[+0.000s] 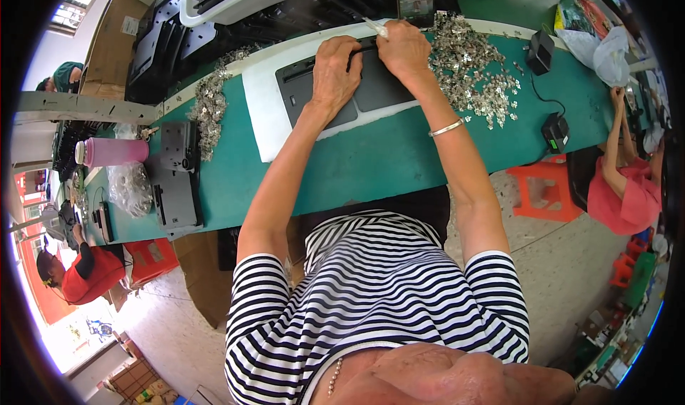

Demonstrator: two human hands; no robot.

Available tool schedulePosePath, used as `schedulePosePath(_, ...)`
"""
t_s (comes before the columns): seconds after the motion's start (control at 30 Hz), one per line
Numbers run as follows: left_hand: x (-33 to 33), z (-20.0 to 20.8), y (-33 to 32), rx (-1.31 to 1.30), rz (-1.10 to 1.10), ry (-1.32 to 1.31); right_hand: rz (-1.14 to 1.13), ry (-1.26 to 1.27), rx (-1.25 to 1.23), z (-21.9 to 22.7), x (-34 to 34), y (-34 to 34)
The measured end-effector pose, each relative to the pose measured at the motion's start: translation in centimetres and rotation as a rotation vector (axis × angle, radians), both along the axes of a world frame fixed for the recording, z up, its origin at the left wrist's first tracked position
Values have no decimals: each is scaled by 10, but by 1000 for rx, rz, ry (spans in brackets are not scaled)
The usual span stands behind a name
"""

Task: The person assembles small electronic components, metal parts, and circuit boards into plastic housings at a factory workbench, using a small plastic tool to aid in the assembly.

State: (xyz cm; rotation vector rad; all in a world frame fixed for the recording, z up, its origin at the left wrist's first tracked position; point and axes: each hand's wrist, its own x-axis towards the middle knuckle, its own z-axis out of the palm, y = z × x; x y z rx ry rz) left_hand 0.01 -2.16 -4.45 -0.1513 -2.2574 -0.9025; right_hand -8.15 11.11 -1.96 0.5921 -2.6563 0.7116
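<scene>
A flat dark grey plastic panel [328,109] with a raised far edge lies on a white sheet [264,112] on the green bench. My left hand [334,73] is on the panel's left half, its fingers bent over the far edge and gripping there. Beside it, my right hand [404,52] is closed at the far right part of the panel. A whitish pointed piece [375,27] sticks out by its index finger; what the fingers hold is hidden. Loose small metal clips [467,69] are heaped just right of my right hand.
More metal clips [209,109] lie left of the sheet. Dark plastic parts [178,198], a pink bottle [114,152] and a clear plastic bag [130,189] stand farther left. A white tray [190,12] is behind. Black adapters [555,130] sit right. Co-workers [628,184] are at both sides.
</scene>
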Motion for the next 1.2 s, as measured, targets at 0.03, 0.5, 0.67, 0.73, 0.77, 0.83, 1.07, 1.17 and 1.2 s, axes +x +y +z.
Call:
schedulePosePath(0.03,0,0,0,6,6,1,6,1,6,1,-3,4)
schedulePosePath(0.5,1,-4,0,0,3,41,71,2,82,-1,7,9)
schedulePosePath(0.67,2,-4,1,-1,3,47,36,-29,125,0,4,1)
schedulePosePath(0.73,3,-5,0,-7,5,48,26,-47,133,1,5,-1)
schedulePosePath(0.77,4,-5,0,-11,10,34,18,-57,108,1,5,-2)
schedulePosePath(0.83,4,-5,-1,-15,12,20,8,-68,82,1,6,-2)
schedulePosePath(1.07,7,0,1,19,35,58,-21,-50,-144,2,2,9)
schedulePosePath(1.17,7,11,6,93,49,72,13,-103,-315,4,-4,20)
schedulePosePath(1.2,7,17,9,157,49,47,78,-317,-521,8,-3,23)
